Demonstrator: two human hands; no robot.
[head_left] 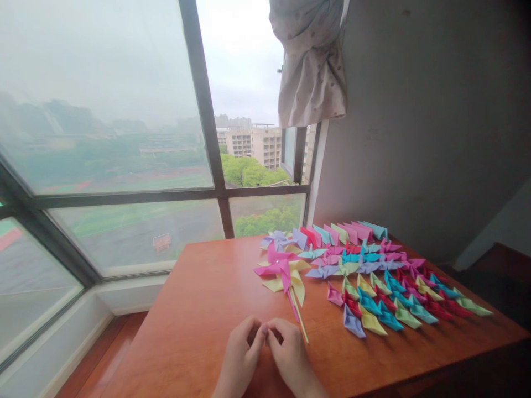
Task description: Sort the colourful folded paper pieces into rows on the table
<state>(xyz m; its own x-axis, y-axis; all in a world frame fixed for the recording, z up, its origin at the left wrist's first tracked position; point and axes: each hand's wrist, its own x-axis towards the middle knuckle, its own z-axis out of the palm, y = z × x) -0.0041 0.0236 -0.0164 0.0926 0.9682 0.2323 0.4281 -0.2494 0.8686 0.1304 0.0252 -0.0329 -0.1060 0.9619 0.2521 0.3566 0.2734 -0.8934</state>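
Observation:
My left hand [244,354] and my right hand [288,354] meet over the near part of the wooden table [199,309]. Fingers are curled and closed on both, the thumbs and fingertips touching in the middle, and nothing shows in either. Just beyond them lie paper pinwheels on sticks, a pink one [282,267] over a pale yellow one [299,276]. Right of these, several folded paper boats [390,316] in many colours sit in rows, with folded paper cranes [348,268] behind them.
Along the table's back right stands a row of folded paper pieces [352,233]. A purple pinwheel [277,240] lies partly behind the pink one. Windows [136,193] rise beyond and to the left, a knotted curtain [311,66] hangs above, and a grey wall [415,138] is at the right.

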